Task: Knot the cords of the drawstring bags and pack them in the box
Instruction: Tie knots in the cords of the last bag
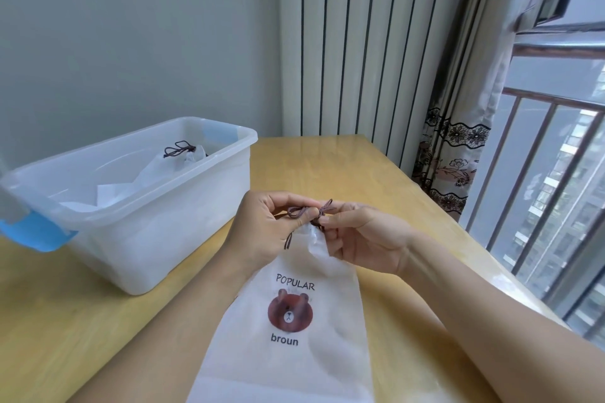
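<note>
nearest, white drawstring bag (pixel 288 321) lies flat on worktop (pixel 376 173), neck gathered and raised where left hand (pixel 262 229) and right hand (pixel 363 239) each pinch brown cord (pixel 302 212) in curled fingers; recommend even, opposed pulls to seat knot against neck before transfer to box (pixel 183 206), which already holds one knotted bag (pixel 176 162).

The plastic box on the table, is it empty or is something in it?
Not empty: the plastic box has no lid on and holds at least one white drawstring bag with its cord tied.

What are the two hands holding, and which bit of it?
Both hands pinch the brown cord at the gathered top of the bear bag: left hand on one side, right hand on the other.
</note>
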A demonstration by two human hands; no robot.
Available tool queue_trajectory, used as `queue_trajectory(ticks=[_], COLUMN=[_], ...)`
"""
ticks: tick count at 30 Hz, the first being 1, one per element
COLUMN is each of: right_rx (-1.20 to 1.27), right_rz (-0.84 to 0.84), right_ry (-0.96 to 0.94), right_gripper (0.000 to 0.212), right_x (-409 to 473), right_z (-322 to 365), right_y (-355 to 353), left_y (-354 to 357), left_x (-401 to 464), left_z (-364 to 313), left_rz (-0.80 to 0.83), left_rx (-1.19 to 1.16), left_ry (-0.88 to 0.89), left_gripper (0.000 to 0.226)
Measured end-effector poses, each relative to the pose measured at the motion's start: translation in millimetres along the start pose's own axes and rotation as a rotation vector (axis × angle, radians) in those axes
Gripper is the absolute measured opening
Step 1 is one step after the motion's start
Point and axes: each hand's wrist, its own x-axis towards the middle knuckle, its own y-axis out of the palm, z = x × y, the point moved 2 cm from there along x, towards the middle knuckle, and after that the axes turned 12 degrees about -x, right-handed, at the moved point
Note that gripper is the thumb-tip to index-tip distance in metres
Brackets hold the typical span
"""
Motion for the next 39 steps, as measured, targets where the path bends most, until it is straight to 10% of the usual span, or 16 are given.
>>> queue_trajectory(ticks=[7, 15, 25, 39], right_rx=[0.007, -0.664, -0.603, -0.513], right_rz=[0.017, -0.227, -0.399, -0.233], right_ry=[-0.044, -0.079, -0.176, -0.231], right_gripper=[0.019, 0.016, 0.019, 0.031], right_x=[-1.8, -10.6, -14.4, -5.9], right_z=[4.2, 18.7, 25.4, 13.8], right_y=[-10.7, -23.2, -25.9, -3.6], left_y=[-3.4, -4.3, -5.0, -5.6], left_x=[1.2, 1.5, 0.3, 0.5], left_z=[1.3, 7.7, 10.5, 15.2], left_rz=[-0.021, -0.032, -0.025, -0.081], left_rx=[-0.023, 0.024, 0.112, -0.022], left_ry=[-0.008, -0.083, -0.064, -0.147], left_gripper=[0.016, 0.015, 0.01, 0.01])
